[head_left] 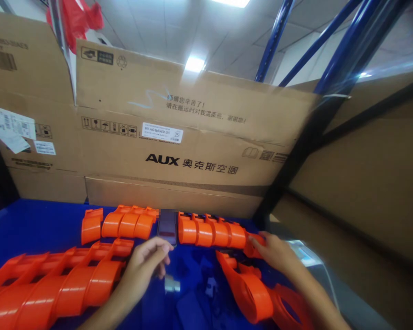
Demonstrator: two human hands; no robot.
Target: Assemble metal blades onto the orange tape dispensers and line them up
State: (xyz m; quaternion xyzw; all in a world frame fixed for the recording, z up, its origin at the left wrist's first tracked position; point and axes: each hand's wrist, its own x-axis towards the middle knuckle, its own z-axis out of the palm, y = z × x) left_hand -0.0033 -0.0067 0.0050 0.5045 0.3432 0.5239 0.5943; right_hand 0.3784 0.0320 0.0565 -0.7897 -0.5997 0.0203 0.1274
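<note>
My right hand (pixel 275 250) grips a curved orange plastic part (pixel 253 247) at the right end of a row of nested orange parts (pixel 211 231). Thumb and fingers drawn together, my left hand (pixel 149 259) hovers in front of a dark phone-like slab (pixel 167 227); anything in its pinch is hidden. Beside my left forearm lies a long row of nested orange parts (pixel 69 288). Loose curved orange parts (pixel 254 293) lie below my right hand. A small silvery piece (pixel 172 285) rests on the blue surface between my hands.
A cardboard panel (pixel 199 146) stands behind the blue tabletop (pixel 55 215). A shorter orange row (pixel 129 222) and a single orange part (pixel 92 225) lie at the back left. A dark shelf post (pixel 289 165) rises at the right, near a pale cable (pixel 331 282).
</note>
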